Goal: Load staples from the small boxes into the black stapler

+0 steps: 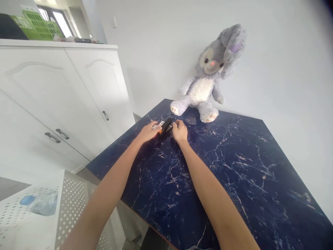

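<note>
Toward the far left part of the blue marbled table (249, 163) lies a black, long, narrow object (166, 126) that looks like a stapler. A small white, orange and red box (158, 127) sits against its left side. My left hand (148, 132) is closed round the box from the left, its fingertips partly hidden by it. My right hand (180, 132) rests just right of the black object, fingers curled down and thumb close to its edge. Whatever may be under those fingers is hidden.
A grey plush rabbit (201, 90) sits at the table's back edge against the wall. White cabinets (99, 80) stand to the left, with green baskets (39, 26) on top. At lower left, a plastic bottle (44, 203) lies on a white perforated stand (70, 201).
</note>
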`<state>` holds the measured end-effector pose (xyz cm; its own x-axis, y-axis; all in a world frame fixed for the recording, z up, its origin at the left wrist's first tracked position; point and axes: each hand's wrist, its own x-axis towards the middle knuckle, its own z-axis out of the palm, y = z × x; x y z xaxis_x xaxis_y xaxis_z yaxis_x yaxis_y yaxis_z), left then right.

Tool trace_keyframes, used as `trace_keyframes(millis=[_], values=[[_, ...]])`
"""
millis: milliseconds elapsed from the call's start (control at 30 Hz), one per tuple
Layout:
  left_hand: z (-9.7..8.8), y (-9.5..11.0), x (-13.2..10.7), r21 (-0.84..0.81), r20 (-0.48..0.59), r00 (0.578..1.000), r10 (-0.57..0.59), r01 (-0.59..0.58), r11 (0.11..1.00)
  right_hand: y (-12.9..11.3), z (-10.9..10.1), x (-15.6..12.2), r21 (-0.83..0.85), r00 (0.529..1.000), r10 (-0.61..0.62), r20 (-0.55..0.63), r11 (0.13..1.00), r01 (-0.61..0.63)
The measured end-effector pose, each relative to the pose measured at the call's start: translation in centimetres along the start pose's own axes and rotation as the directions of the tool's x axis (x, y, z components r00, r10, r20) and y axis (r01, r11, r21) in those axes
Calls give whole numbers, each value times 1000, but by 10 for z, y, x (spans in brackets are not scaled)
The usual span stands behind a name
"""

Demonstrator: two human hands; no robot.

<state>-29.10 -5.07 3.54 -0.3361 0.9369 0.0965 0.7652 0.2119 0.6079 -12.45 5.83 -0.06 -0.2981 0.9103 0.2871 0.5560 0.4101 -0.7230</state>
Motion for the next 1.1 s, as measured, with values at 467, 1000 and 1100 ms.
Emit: trace_keyframes(millis=[467, 1000, 1100], values=[[-17, -20, 6, -8, 117, 993, 2, -1, 1000, 41, -5, 42, -70, 882, -425, 203, 892, 446], [-8, -7, 8, -873, -107, 969, -225, 16, 487, 42, -6, 42, -78, 937, -348, 41, 933, 350], [-11, -3, 6, -975, -22, 973, -228, 29, 219, 44, -5, 55, -16, 958, -287, -1, 958, 287]])
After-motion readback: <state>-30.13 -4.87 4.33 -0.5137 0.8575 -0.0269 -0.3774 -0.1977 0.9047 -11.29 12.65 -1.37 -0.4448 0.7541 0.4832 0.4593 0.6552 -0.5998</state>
